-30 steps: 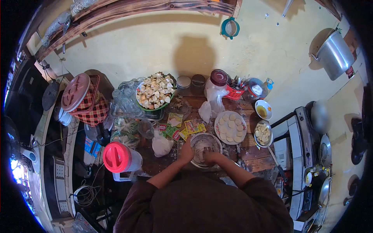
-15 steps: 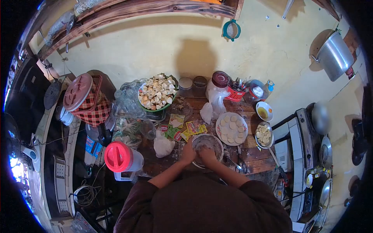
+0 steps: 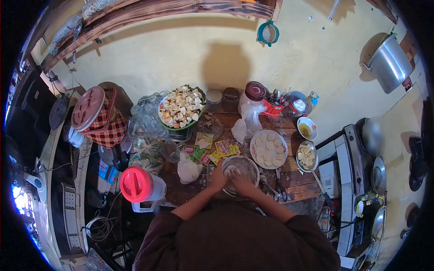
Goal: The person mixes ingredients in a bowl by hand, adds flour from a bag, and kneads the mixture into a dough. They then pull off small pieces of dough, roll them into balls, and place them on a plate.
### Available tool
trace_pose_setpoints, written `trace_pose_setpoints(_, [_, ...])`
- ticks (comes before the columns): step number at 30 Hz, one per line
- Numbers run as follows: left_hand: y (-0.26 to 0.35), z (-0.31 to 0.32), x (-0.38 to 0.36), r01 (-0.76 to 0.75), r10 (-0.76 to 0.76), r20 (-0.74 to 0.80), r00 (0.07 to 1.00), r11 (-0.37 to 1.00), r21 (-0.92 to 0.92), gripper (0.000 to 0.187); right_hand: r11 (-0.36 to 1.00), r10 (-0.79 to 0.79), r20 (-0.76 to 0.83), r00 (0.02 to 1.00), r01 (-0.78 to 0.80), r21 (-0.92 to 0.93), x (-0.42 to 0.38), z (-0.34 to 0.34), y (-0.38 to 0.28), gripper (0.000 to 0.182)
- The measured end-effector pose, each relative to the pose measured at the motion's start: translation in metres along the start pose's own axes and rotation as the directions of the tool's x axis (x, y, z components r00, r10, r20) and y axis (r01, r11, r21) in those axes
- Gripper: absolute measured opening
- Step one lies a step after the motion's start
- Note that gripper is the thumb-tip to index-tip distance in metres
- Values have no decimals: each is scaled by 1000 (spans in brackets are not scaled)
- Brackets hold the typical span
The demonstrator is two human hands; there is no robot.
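Note:
A round bowl [image 3: 254, 164] with whitish, floury residue on its inner wall stands at the table's front. My left hand [image 3: 218, 179] is closed at the bowl's left rim. Inside the bowl, near its left side, my right hand [image 3: 241, 184] reaches in with floury fingers that look stretched out; what lies under them is hard to see. Beyond the bowl is a plate [image 3: 258, 157] of several flat, pale dough rounds. A spoon [image 3: 273, 192] and a dark-handled utensil [image 3: 281, 186] lie just right of the bowl.
Seasoning packets [image 3: 221, 149] and a white plastic bag [image 3: 188, 168] lie left of the bowl. A pink-lidded pitcher [image 3: 136, 184] stands at front left. Farther back is a heaped bowl of pale chunks [image 3: 181, 107]. A pan of pale pieces [image 3: 307, 156] and a stove [image 3: 355, 153] are at right.
My right hand has shifted slightly left within the bowl, and its floury fingers show more. My left hand stays at the rim. The view has shifted slightly.

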State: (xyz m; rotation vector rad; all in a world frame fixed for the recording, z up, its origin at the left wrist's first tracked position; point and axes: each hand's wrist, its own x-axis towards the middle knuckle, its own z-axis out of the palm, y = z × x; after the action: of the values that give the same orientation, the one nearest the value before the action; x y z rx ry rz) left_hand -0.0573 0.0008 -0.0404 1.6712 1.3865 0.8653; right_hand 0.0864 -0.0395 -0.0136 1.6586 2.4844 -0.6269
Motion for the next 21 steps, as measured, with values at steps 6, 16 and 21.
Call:
trace_pose_setpoints(6, [4, -1, 0, 136, -142, 65, 988, 987, 82, 60, 980, 153, 352, 923, -97, -171, 6, 3, 2, 69])
trace_pose_setpoints(16, [19, -7, -3, 136, -136, 54, 989, 991, 0, 55, 993, 67, 86, 994, -75, 89, 48, -23, 29, 35])
trace_pose_setpoints(21, [-5, 6, 2, 136, -136, 30, 990, 991, 4, 55, 998, 46, -356, 933, -59, -25, 51, 58, 24, 31])
